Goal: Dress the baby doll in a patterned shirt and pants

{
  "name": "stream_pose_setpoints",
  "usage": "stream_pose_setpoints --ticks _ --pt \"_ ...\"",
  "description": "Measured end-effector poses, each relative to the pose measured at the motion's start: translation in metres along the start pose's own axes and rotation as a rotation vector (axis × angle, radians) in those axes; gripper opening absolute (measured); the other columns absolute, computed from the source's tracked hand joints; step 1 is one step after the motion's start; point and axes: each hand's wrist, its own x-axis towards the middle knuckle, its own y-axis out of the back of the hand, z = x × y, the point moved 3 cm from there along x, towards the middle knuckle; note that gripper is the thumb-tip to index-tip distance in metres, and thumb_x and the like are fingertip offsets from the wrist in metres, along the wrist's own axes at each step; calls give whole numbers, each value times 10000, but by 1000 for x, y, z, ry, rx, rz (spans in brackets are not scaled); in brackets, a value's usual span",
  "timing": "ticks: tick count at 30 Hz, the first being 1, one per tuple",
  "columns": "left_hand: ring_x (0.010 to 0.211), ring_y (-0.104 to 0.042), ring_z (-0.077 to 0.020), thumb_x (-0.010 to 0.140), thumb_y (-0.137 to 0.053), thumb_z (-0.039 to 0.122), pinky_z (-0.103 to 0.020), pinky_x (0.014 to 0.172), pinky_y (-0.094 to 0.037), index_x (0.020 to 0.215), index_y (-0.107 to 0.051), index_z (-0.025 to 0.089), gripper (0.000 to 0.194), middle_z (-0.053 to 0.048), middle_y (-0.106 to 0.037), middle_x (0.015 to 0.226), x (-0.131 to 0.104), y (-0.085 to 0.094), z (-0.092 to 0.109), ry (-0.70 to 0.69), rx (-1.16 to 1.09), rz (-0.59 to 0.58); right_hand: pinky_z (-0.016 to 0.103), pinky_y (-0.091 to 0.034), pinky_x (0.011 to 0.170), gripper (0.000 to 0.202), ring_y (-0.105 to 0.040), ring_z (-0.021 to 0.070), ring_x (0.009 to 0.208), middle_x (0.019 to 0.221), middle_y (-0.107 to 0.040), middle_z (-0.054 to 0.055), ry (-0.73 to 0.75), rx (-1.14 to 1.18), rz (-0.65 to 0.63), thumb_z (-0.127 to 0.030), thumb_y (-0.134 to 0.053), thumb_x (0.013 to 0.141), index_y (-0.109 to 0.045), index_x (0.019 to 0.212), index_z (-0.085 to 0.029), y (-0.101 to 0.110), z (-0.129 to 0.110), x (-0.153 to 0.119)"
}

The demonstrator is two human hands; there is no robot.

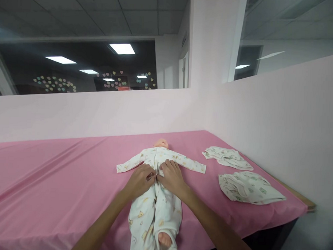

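A baby doll [161, 142] lies on its back, its head toward the wall. It wears a white romper [143, 211] printed with small bears, the sleeves spread to both sides. One bare foot shows at the end of the right-hand leg. My left hand [142, 178] and my right hand [170, 176] meet at the middle of the romper's front. Both have their fingers pinched on the fabric along the front opening. Whatever fastener may be between the fingertips is hidden.
Two folded or crumpled white printed baby garments [227, 157] [251, 187] lie to the right, near the table's edge. A pink cloth [57, 187] with creases covers the table. White walls [101, 115] with windows stand behind and to the right.
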Motion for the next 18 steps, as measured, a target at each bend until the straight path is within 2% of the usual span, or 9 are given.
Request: stream_pose_setpoints --ticks 3,5,6,9,11,14,16,18 --pt "759 -529 -199 883 -424 266 -341 730 -420 751 -544 209 187 -38 -593 768 1 -1 2 44 -44 -1 327 -379 771 126 -552 220 907 980 -623 70 -73 43 -26 -266 -621 829 -576 920 -191 2 4 0" --pt "756 -530 -196 884 -419 270 -332 717 -414 727 -526 208 201 -32 -597 760 0 -1 2 55 -58 -4 300 -361 722 21 -559 191 849 921 -635 52 -121 92 -41 -184 -554 843 -570 853 -191 4 5 0" --pt "758 -533 -194 882 -421 271 -324 707 -411 718 -519 207 202 -27 -602 760 -1 -1 1 62 -65 -9 288 -349 696 64 -557 177 816 879 -636 39 -130 132 -49 -153 -524 844 -562 808 -191 6 4 1" --pt "711 -537 -176 887 -414 284 -295 663 -397 678 -493 205 237 -6 -606 722 0 0 -4 117 -90 -3 268 -325 660 128 -530 152 757 779 -613 6 -62 266 -52 -126 -501 835 -527 728 -192 10 -6 -3" --pt "642 -520 -160 902 -392 315 -280 620 -380 654 -479 205 285 5 -589 665 6 2 -12 186 -96 49 273 -334 692 132 -513 149 760 765 -598 -1 37 301 -33 -113 -503 830 -520 725 -191 12 -17 -10" --pt "612 -521 -158 908 -373 344 -270 598 -369 673 -500 210 299 8 -589 643 29 6 -23 285 -47 160 298 -351 773 156 -516 151 790 780 -605 -2 146 351 -19 -100 -490 851 -544 736 -190 7 -30 -22" --pt "667 -562 -170 901 -378 333 -270 628 -382 711 -534 212 274 -5 -627 695 54 5 -30 332 35 193 307 -358 806 170 -531 148 803 788 -617 -6 136 437 9 -106 -492 868 -562 739 -192 2 -32 -28" --pt "783 -610 -196 888 -402 322 -277 678 -403 773 -577 210 238 -38 -678 816 82 -1 -37 388 129 154 309 -368 819 168 -542 147 808 791 -622 -5 68 517 70 -110 -509 868 -564 732 -191 -3 -30 -32"
